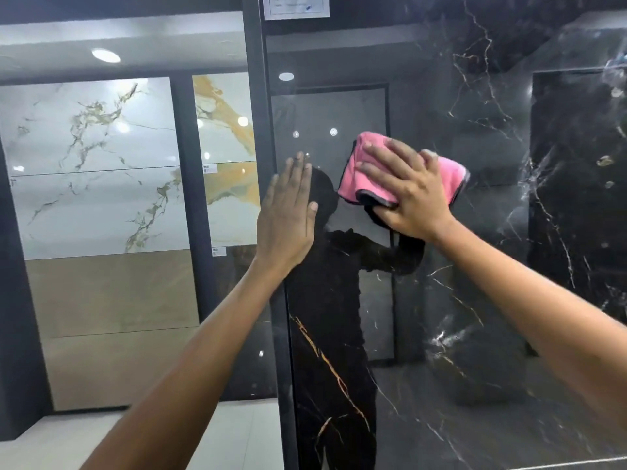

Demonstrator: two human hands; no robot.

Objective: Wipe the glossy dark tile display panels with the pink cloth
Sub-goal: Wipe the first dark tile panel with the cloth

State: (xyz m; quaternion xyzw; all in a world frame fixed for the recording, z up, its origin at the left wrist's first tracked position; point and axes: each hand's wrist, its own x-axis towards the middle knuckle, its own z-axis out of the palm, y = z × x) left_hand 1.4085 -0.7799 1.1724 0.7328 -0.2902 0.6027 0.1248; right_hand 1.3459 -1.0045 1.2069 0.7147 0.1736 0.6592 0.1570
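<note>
R hand (405, 195) presses the folded pink cloth (448, 176) flat vs the glossy dark tile panel (475, 266), fingers spread straight over it, not curled round it; cloth sticks out above and to both sides of the palm, w/ its dark edging under the fingers. L hand (288, 212) lies flat on the same panel's left edge, just beside the cloth hand, fingers straight & together, holding nothing. Further left of that hand, pale marble-look tiles (95, 164) stand well apart; a paper label (296, 5) sits high above both hands.
</note>
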